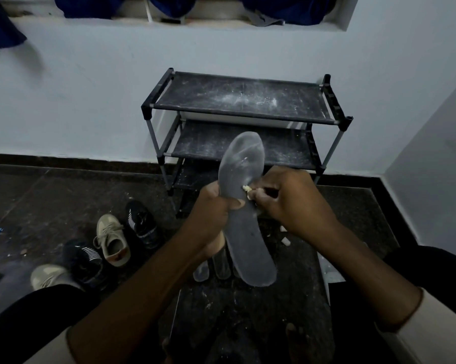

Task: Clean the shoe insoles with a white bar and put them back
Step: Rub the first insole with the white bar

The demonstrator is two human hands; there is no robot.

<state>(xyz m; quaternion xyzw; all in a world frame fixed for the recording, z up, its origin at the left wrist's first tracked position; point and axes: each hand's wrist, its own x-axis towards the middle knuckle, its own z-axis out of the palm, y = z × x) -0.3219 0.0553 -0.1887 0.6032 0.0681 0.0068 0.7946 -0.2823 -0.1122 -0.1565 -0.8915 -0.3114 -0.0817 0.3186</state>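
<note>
A grey shoe insole point(244, 232) stands nearly upright in front of me, toe end up. My left hand point(213, 206) grips it at the waist, thumb across its face. My right hand point(287, 198) pinches a small white bar point(246, 189) and presses it against the insole's right edge. More insoles point(211, 266) lie on the floor behind my left hand, partly hidden. White crumbs point(284, 240) of the bar lie on the dark floor to the right.
A black shoe rack point(242, 114) dusted with white powder stands against the pale wall ahead. Two beige sneakers point(114, 240) and two black striped shoes point(142, 224) sit on the floor at the left. My knees frame the bottom corners.
</note>
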